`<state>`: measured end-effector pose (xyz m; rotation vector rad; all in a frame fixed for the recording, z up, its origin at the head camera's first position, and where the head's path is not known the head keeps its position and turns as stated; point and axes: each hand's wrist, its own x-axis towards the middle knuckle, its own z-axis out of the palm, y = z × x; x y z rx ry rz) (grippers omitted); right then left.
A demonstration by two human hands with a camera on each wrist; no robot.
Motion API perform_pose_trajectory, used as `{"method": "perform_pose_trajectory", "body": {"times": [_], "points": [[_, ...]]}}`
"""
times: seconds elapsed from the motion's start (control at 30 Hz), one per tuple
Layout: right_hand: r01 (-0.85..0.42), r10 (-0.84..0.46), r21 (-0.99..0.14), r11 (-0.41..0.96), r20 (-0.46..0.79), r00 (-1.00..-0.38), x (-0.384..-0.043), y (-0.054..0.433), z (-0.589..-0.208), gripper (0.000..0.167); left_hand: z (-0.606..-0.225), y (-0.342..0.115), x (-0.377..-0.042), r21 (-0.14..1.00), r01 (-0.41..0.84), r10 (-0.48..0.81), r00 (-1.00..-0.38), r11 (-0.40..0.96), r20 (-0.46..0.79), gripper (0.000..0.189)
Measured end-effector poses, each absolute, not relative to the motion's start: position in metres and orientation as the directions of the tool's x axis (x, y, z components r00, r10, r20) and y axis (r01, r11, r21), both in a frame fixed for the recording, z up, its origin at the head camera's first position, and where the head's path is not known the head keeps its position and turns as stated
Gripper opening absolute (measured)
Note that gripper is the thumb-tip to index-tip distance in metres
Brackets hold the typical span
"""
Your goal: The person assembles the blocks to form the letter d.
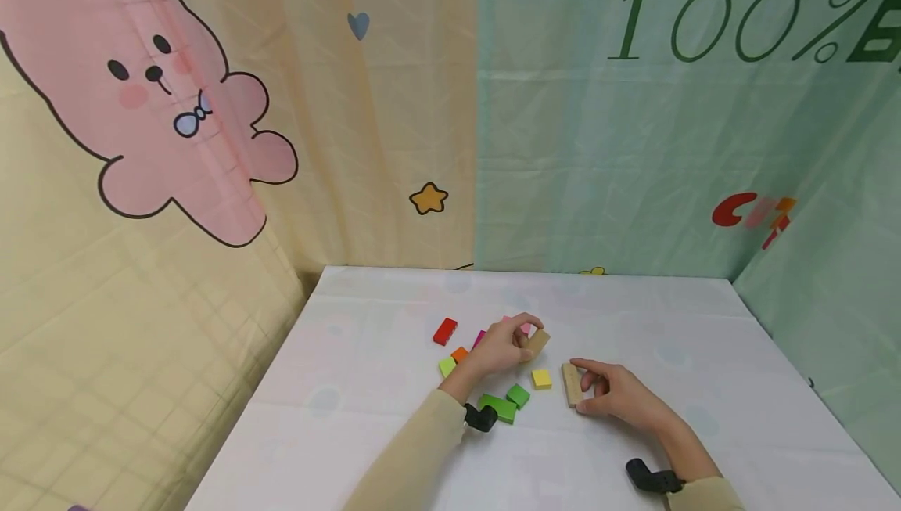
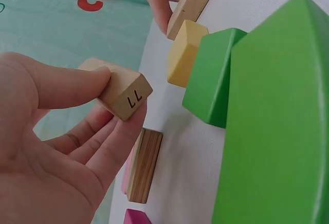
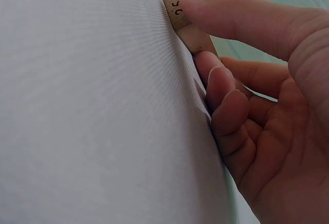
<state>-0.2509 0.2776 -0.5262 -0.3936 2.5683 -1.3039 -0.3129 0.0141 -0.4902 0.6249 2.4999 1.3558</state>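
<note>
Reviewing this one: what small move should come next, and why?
Probably carry the wooden block over the yellow block toward the right hand. The left hand pinches it above the table, the right hand holds a second wooden block on the table, and the yellow block lies between them.
</note>
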Motion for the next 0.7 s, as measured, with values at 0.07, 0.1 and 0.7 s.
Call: {"method": "perform_pose_trajectory", "body": {"times": [0.07,0.1,0.7], "points": [[-0.135,-0.345,-0.817,0.561,-0.083,-0.935,-0.25,0.277,-0.525,0.077,-0.49,0.015,-0.313,0.852,0.24,0.462,-0.887,0.464,-0.002,0.045],[-0.134,-0.347,-0.82,0.557,-0.083,-0.934,-0.25,0.276,-0.524,0.077,-0.491,0.016,-0.313,0.857,0.234,0.459,-0.888,0.459,-0.004,0.045],[-0.159,-0.365,-0.812,0.561,-0.07,-0.928,-0.25,0.277,-0.524,0.078,-0.499,0.033,-0.321,0.9,0.203,0.368,-0.928,0.385,0.053,0.04]]}}
